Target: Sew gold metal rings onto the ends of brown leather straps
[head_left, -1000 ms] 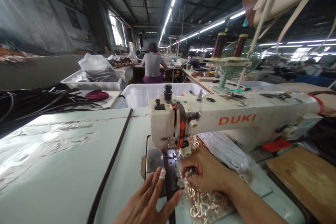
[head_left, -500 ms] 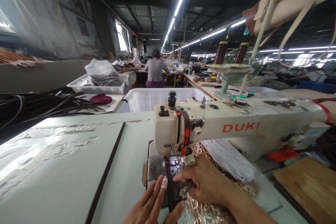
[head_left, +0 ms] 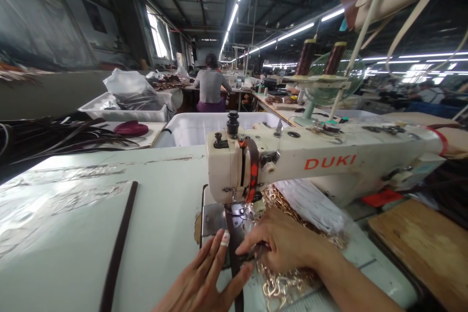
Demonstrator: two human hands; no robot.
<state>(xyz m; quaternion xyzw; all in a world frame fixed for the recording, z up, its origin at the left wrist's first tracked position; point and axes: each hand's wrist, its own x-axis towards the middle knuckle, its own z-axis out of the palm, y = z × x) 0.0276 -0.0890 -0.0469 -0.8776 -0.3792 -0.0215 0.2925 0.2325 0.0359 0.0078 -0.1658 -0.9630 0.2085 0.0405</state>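
Observation:
A dark brown leather strap (head_left: 236, 253) runs lengthwise under the presser foot of the white sewing machine (head_left: 292, 156). My left hand (head_left: 204, 273) lies flat beside and partly on the strap, thumb spread, with white tape around one fingertip. On the strap's right side, my right hand (head_left: 278, 243) points its index finger onto it. The other right fingers curl around a small dark metal tool (head_left: 259, 251), mostly hidden, whose kind I cannot tell. Another length of dark strap (head_left: 119, 248) rests on the table to the left.
Gold-coloured metal hooks and chain in a clear bag (head_left: 281, 285) lie right of the needle area. A white bin (head_left: 190, 129) stands behind the table (head_left: 69, 234). Thread spools (head_left: 306, 58) rise at the back. A wooden board (head_left: 424, 239) is at right. A person (head_left: 211, 87) sits farther off.
The far end of the left strap has slid left and nearer to me. My view has shifted slightly. Both hands keep about the same place by the needle.

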